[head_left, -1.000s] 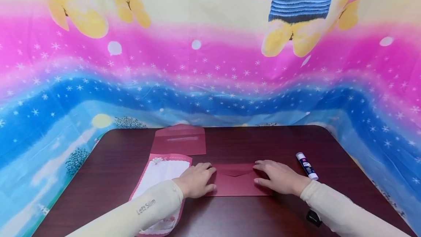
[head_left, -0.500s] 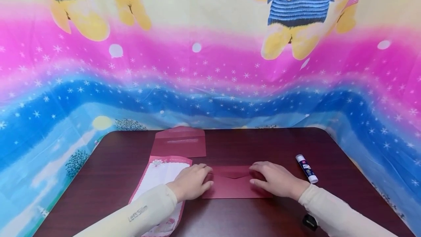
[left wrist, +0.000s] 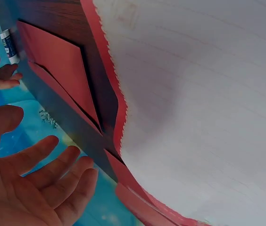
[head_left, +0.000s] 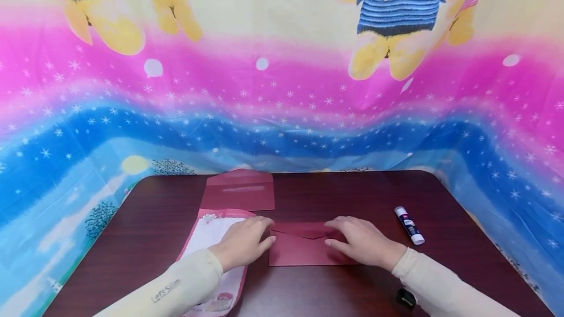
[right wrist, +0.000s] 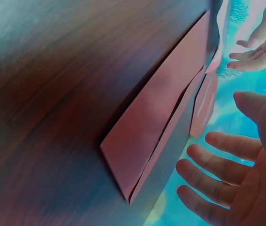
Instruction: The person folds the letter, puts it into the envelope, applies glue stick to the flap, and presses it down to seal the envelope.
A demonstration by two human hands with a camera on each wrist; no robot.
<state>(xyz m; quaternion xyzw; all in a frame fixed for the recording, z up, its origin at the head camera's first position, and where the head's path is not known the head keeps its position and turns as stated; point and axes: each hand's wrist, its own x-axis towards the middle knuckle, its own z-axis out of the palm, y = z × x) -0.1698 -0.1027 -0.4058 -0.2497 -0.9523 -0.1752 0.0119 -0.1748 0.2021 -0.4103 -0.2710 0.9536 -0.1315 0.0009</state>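
Observation:
A dark red envelope point(head_left: 304, 251) lies on the table with its pointed flap folded over the body. My left hand point(head_left: 244, 243) is off its left end, fingers loosely bent and holding nothing. Below that hand and forearm is a letter sheet point(head_left: 211, 238) with a white middle and a red border, partly hidden by the sleeve. At the envelope's other end is my right hand point(head_left: 365, 241), hovering with spread fingers. In the right wrist view, the fingers point(right wrist: 213, 165) are visibly apart from the envelope point(right wrist: 156, 103). The left wrist view shows the left palm point(left wrist: 34, 188) bare.
A second red envelope point(head_left: 242, 197), flap raised and a pale streak on it, lies at the back left. A capped glue stick point(head_left: 409, 225) lies to the right of the right hand. Behind the dark wooden table point(head_left: 348, 194) hangs a patterned curtain point(head_left: 299, 92).
Both hands have shifted left. The left hand has moved off the envelope's left end, uncovering its edge and lower corner. The envelope, sheet and glue stick stay in place.

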